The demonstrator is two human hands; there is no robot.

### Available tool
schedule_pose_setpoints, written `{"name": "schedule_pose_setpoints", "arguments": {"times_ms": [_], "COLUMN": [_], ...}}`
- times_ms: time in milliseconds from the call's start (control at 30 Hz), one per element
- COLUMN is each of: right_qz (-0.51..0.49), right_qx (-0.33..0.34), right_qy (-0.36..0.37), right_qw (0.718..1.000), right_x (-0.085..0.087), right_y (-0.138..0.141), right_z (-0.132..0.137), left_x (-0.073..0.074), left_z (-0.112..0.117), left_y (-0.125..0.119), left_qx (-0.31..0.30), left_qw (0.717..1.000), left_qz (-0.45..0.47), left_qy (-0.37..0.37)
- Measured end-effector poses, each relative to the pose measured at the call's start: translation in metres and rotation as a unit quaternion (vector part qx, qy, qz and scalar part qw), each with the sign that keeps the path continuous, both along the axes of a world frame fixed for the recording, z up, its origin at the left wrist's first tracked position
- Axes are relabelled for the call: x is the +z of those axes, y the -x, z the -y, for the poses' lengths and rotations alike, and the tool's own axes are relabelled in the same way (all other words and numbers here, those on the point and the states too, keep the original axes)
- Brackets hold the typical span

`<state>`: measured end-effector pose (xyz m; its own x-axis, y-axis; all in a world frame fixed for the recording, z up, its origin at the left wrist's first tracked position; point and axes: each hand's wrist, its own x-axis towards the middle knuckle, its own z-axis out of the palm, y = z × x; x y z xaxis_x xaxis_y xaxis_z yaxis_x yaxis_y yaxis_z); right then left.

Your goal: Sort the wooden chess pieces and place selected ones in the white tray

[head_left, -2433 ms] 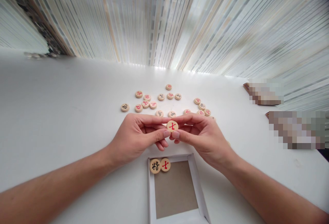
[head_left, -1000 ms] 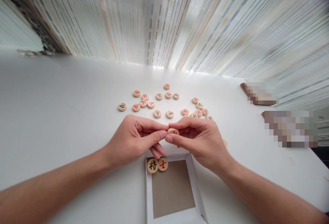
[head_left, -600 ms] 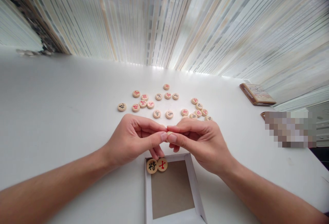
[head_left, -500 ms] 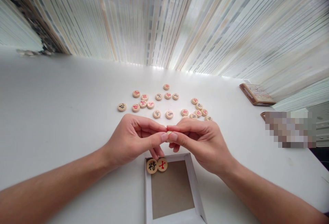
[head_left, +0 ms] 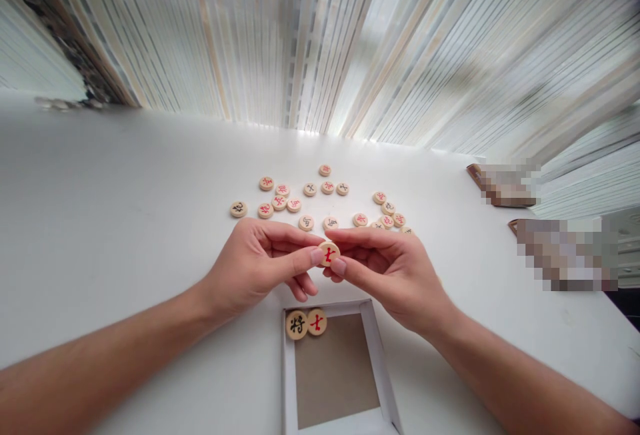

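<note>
A round wooden chess piece point(head_left: 329, 252) with a red character is pinched between the fingertips of my left hand point(head_left: 257, 266) and my right hand point(head_left: 393, 272), just above a white table point(head_left: 125, 222). Its red face is turned toward me. Below my hands lies a shallow white box point(head_left: 383, 368) with a brown bottom. In its far left corner sit a piece with a black character point(head_left: 297, 324) and a piece with a red character point(head_left: 317, 322), side by side.
Several more wooden pieces point(head_left: 293, 204) with red or black characters are scattered on the table beyond my hands. Two blurred flat items point(head_left: 505, 185) lie at the right edge. A pale striped wall rises behind the table.
The piece in my fingers was turned flat and nearly hidden half a second ago; now it is tilted back up so its red character faces me. My hands stay in the same place.
</note>
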<state>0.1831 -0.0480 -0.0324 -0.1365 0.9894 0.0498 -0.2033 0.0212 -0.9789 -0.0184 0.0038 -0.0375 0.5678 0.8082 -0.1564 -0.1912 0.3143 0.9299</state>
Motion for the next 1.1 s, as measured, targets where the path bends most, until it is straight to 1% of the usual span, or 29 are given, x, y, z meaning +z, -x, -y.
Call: {"name": "schedule_pose_setpoints", "arguments": {"times_ms": [133, 300, 467, 567, 700, 767, 833, 900, 1033, 1100], "right_qz": [0.012, 0.034, 0.058, 0.069, 0.065, 0.072, 0.096, 0.137, 0.228, 0.245], "right_qx": [-0.011, -0.026, -0.032, -0.044, -0.048, -0.052, -0.059, -0.066, -0.090, -0.100], "right_qy": [-0.013, -0.062, -0.105, -0.111, -0.094, -0.110, -0.145, -0.189, -0.282, -0.305], "right_qw": [1.000, 0.997, 0.992, 0.990, 0.992, 0.990, 0.983, 0.970, 0.928, 0.915], "right_x": [-0.0039, -0.0059, -0.0073, -0.0089, -0.0103, -0.0100, -0.0094, -0.0087, -0.0074, -0.0068], "right_y": [-0.0016, -0.0035, -0.0037, -0.0042, -0.0041, -0.0034, -0.0029, -0.0030, -0.0047, -0.0053], "right_z": [-0.0012, -0.0036, -0.0060, -0.0060, -0.0036, -0.0020, -0.0009, -0.0006, -0.0015, -0.0017], "left_x": [-0.0024, -0.0056, -0.0078, -0.0087, -0.0080, -0.0069, -0.0060, -0.0054, -0.0051, -0.0052], "left_z": [0.0006, 0.0025, 0.0021, 0.0009, 0.0006, 0.0011, 0.0013, 0.0009, -0.0002, 0.0003], "left_y": [-0.0010, -0.0013, 0.0001, 0.0004, -0.0008, -0.0017, -0.0024, -0.0027, -0.0024, -0.0021], "left_qx": [0.006, 0.016, 0.019, 0.018, 0.021, 0.015, 0.008, 0.004, -0.006, -0.010], "left_qw": [1.000, 0.999, 0.999, 0.998, 0.997, 0.997, 0.997, 0.996, 0.996, 0.996], "left_qz": [0.006, 0.019, -0.006, -0.012, -0.004, -0.003, -0.003, -0.006, -0.016, -0.014], "left_qy": [0.001, -0.034, -0.046, -0.056, -0.071, -0.076, -0.081, -0.084, -0.087, -0.085]}}
